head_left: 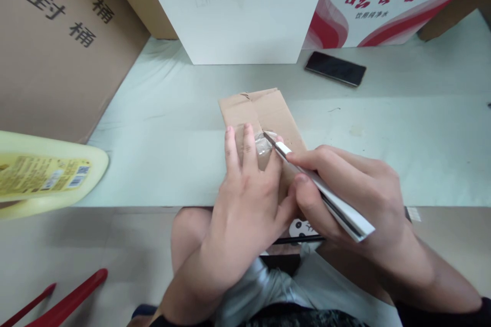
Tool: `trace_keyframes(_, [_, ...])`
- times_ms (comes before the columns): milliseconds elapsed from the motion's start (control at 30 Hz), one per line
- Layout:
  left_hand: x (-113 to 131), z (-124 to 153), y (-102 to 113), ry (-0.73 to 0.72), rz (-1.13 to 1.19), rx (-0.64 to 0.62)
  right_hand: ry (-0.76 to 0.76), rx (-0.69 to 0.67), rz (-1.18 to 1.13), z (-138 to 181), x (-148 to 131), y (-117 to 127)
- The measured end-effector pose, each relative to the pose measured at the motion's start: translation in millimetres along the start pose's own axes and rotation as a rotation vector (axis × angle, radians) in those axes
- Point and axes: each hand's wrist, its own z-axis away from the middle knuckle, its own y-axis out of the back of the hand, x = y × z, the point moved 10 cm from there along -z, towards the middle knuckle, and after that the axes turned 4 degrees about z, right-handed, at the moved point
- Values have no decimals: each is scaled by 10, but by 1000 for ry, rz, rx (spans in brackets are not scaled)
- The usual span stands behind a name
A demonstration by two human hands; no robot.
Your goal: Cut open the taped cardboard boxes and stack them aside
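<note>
A small brown cardboard box (270,104) lies at the table's near edge, with a strip of clear tape (262,146) across its middle seam. My left hand (247,194) is laid flat on the box, fingers spread, holding nothing. In my right hand (353,194) is a white utility knife (326,189), gripped like a pen with its blade out. The blade tip touches the box at the tape, beside my left fingers. My left hand covers the near part of the box.
Behind the box stand a tall white box (241,10) and a red-and-white printed carton (376,10). A black phone (336,68) lies at the back right. At left are a large cardboard box (57,61) and a yellow bottle (46,176). Red bars (76,299) show below left.
</note>
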Motion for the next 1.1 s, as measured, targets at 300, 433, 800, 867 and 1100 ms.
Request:
trace_keyframes(300, [-37, -4, -51, 41, 19, -31, -48, -14, 1, -15, 26, 29])
trace_keyframes(433, [-45, -10, -67, 41, 15, -50, -71, -15, -19, -30, 56, 36])
trace_keyframes(800, [-166, 108, 73, 52, 104, -155, -62, 8, -99, -33, 131, 63])
trace_keyframes(867, [-292, 109, 132, 91, 147, -113, -57, 2, -70, -33, 114, 54])
trace_keyframes(1100, [-596, -8, 78, 215, 64, 3, 10, 2, -32, -2, 19, 29])
